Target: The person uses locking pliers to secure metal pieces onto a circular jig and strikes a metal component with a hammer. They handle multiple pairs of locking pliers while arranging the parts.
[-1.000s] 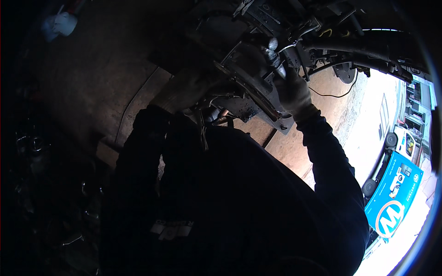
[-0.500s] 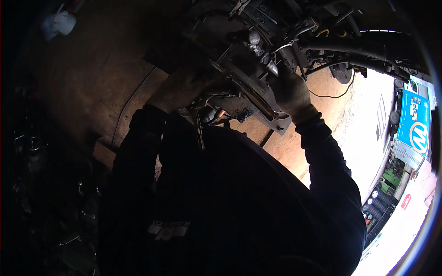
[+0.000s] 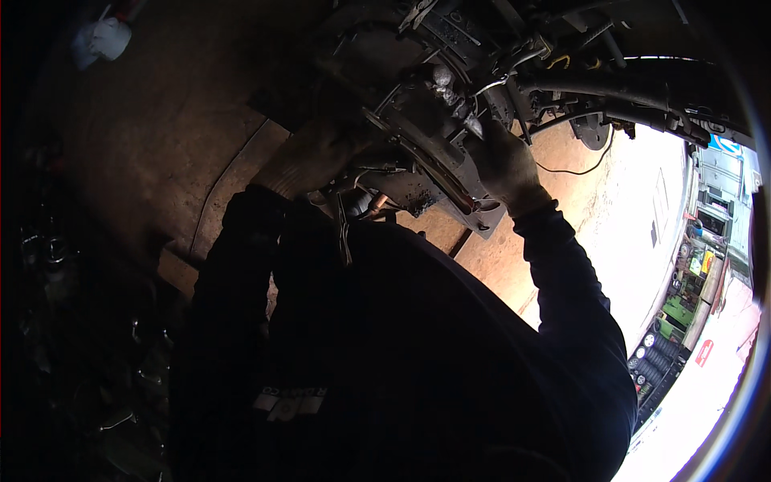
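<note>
1. A dark metal assembly is seen at the far centre, between and beyond the two hands; much of its detail is lost in shadow.
2. The left hand, gloved, is placed at the assembly's left side. Its fingers are swallowed by the dark – how far they are opened, and whether anything is gripped, cannot be made out.
3. The right hand, also gloved, is held at the right side, just beside a silvery, rounded part. Its fingers are partly hidden, so neither their opening nor a firm hold can be confirmed.
4. A long narrow bar is set slantwise between the hands, its near end lying to the right, above a grey plate.
5. A copper-coloured cylinder is seen nearer, to the right of the left hand.
6. At the far right, a thick dark tube is seen, with a thin looping wire nearer – above brown floor.
7. Stacked tyres are shown well apart, at the right.
</note>
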`<state>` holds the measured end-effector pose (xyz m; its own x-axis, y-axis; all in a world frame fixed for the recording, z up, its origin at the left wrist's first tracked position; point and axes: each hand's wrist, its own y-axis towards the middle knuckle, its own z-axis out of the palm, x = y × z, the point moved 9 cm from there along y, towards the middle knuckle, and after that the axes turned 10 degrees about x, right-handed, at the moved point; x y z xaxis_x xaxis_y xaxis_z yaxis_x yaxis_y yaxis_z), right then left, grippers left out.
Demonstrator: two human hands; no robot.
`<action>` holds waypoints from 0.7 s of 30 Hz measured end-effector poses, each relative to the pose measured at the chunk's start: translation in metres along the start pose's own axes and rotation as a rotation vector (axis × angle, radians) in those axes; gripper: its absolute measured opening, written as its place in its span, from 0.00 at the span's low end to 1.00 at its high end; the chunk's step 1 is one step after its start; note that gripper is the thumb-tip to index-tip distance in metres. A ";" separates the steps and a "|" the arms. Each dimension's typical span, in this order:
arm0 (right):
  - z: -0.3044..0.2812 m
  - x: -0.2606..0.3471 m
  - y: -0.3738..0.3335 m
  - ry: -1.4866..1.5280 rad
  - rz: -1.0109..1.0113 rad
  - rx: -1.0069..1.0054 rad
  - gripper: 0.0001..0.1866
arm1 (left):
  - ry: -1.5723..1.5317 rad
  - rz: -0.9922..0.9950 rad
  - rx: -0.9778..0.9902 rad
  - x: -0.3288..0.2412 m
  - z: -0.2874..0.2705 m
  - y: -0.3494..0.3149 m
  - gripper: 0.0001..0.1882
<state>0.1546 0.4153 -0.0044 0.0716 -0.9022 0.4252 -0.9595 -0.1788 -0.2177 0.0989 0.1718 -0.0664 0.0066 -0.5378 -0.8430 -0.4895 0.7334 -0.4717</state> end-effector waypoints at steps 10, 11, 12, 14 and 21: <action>-0.055 0.059 -0.018 0.877 -0.585 -0.224 0.23 | 0.731 0.384 -0.043 -0.001 0.016 -0.004 0.29; -0.034 0.041 -0.016 0.528 -0.351 -0.191 0.22 | 0.739 0.402 -0.077 0.003 0.018 -0.004 0.30; -0.019 0.032 -0.010 0.154 -0.164 -0.116 0.22 | 0.751 0.418 -0.120 0.004 0.016 -0.007 0.31; -0.012 0.030 -0.006 0.055 -0.116 -0.085 0.20 | 0.710 0.424 -0.168 0.008 0.011 -0.009 0.31; -0.045 0.031 -0.015 0.241 -0.171 -0.349 0.24 | -0.011 0.105 -0.047 0.010 0.000 -0.007 0.18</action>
<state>0.1594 0.4073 0.0515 0.2111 -0.7467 0.6308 -0.9768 -0.1370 0.1647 0.1020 0.1612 -0.0711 -0.0374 -0.4540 -0.8902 -0.5281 0.7653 -0.3681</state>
